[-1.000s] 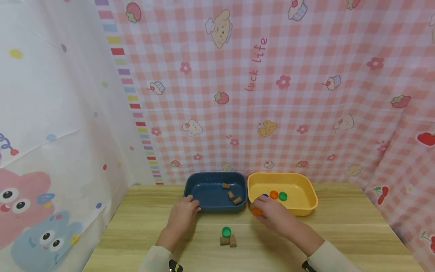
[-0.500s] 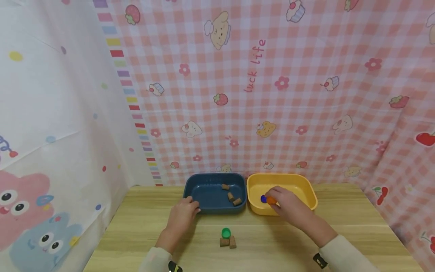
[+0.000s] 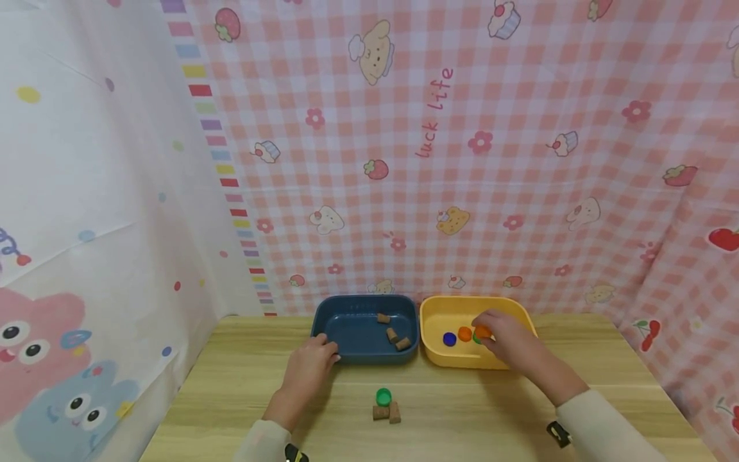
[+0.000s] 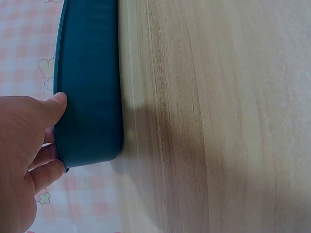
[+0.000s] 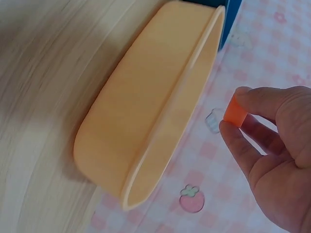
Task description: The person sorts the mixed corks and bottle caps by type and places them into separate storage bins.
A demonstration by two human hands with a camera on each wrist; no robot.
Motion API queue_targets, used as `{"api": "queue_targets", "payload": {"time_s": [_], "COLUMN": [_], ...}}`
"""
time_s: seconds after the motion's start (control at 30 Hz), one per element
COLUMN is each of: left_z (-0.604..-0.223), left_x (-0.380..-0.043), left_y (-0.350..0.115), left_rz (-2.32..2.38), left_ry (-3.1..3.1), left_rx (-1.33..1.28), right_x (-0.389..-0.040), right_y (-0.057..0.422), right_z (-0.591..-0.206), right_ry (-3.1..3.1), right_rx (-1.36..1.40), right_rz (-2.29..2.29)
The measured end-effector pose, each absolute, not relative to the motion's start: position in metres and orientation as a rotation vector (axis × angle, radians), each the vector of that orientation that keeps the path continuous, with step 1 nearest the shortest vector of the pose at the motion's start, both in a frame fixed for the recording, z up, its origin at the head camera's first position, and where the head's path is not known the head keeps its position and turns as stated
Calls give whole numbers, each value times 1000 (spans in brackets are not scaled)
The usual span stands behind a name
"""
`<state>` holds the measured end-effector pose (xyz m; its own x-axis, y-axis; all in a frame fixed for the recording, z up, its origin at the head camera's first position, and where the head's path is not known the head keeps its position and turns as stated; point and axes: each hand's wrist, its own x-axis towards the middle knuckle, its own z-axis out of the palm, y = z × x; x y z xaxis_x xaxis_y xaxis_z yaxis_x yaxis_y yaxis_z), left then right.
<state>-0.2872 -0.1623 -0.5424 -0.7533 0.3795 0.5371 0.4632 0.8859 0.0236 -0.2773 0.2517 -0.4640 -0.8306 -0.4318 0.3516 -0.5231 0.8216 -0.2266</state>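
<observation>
My right hand (image 3: 510, 340) pinches an orange bottle cap (image 5: 235, 112) between thumb and fingertips, held over the yellow tray (image 3: 444, 313). On that tray's floor lie a blue cap (image 3: 449, 339), another orange cap (image 3: 464, 333) and a green cap (image 3: 476, 337) partly hidden by the held one. At the near left corner of the dark blue tray (image 3: 352, 333), my left hand (image 3: 308, 366) grips the rim, its thumb (image 4: 59, 99) on the outer wall. Three corks (image 3: 392, 335) lie in the blue tray's right part.
In front of the trays, a green cap (image 3: 383, 397) lies on the wooden table (image 3: 462, 417) beside two corks (image 3: 381, 412). The trays stand side by side against a pink checked cloth (image 3: 519, 179) at the back.
My right hand has carried the orange cap from the yellow tray's near left edge rightward over its inside. The left hand stays on the blue tray.
</observation>
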Motion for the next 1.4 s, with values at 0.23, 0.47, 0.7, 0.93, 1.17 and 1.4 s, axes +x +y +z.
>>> {"api": "queue_targets", "payload": {"time_s": [0.23, 0.47, 0.7, 0.93, 1.17, 1.4], "left_z": [-537, -536, -537, -536, -537, -541], "left_x": [-286, -289, -292, -293, -287, -288], "left_y": [-165, -169, -169, -168, -166, -163], "left_rz": [-228, -190, -167, -170, -198, -199], "left_ry": [-2501, -2513, -2516, -2514, -2505, -2513], "left_rx": [-600, -593, -607, -612, -631, -618], "right_x": [-290, -303, -309, -312, -314, -312], "right_y": [258, 262, 272, 281, 289, 294], "right_z": [-460, -463, -471, -477, -485, -488], "right_ry": [-2805, -2889, -2913, -2895, -2923, -2998], "right_rx": [689, 625, 620, 631, 631, 587], "right_rz": [399, 375, 363, 355, 371, 392]}}
